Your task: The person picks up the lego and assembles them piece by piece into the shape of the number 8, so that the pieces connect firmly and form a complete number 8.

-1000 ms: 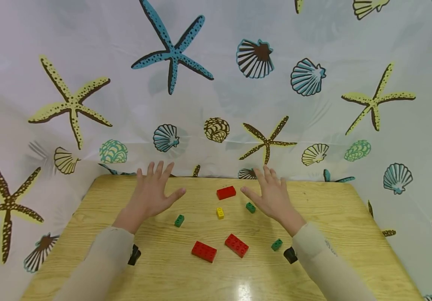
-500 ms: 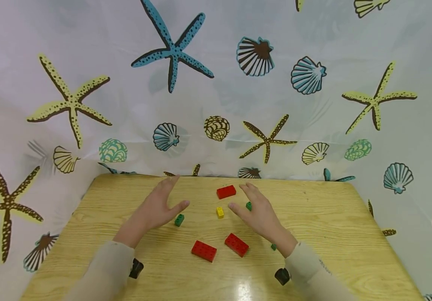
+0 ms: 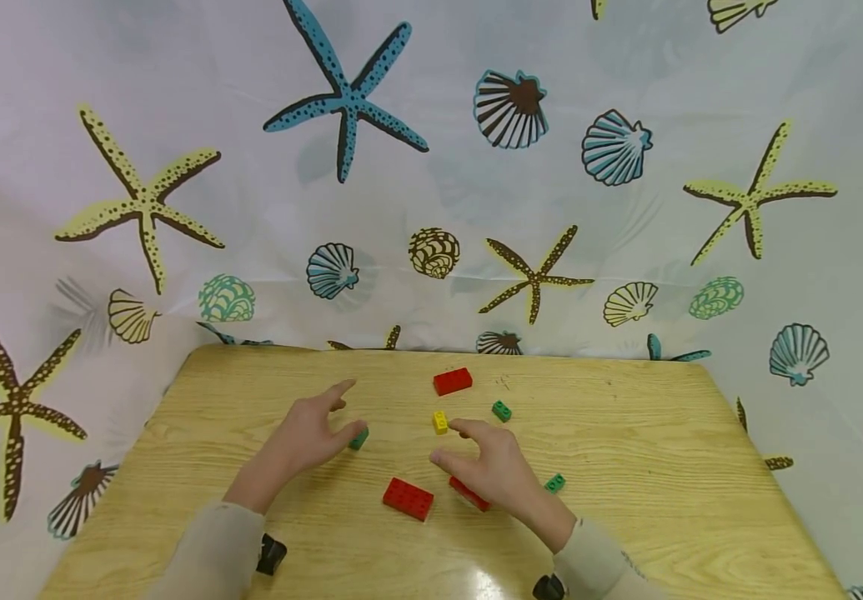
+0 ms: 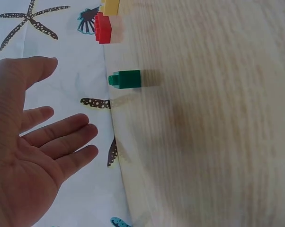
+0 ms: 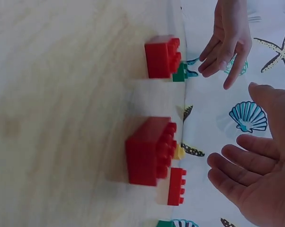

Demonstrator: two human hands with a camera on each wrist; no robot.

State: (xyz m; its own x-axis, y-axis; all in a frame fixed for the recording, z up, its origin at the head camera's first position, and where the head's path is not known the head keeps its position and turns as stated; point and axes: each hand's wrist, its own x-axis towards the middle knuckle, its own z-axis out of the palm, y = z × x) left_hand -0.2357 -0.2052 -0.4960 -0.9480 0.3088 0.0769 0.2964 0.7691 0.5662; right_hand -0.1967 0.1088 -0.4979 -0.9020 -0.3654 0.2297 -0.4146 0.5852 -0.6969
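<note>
My left hand [image 3: 309, 435] hovers over the left part of the table, holding nothing, its thumb overlapping a small green brick [image 3: 358, 439]. In the left wrist view that green brick [image 4: 129, 79] stands apart from the relaxed fingers. Fingers loosely bent, my right hand [image 3: 497, 468] is above a red brick [image 3: 469, 493], which it partly covers. A small yellow brick [image 3: 440, 422] lies just beyond its index fingertip. Between the hands, nearer to me, lies another red brick [image 3: 408, 499]. The right wrist view shows the right palm [image 5: 261, 184] holding nothing, with a red brick [image 5: 149, 151] beside it.
Farther back on the wooden table [image 3: 649, 467] lie a third red brick [image 3: 452, 382] and a green brick [image 3: 502, 411]. Another green brick [image 3: 554, 483] sits just right of my right wrist. A cloth [image 3: 431, 192] printed with starfish and shells hangs behind and along the sides.
Both hands have come down from the back of the table. The right has swung left and toward me, over a red brick; the left has lowered toward the green brick. The bricks stay put.
</note>
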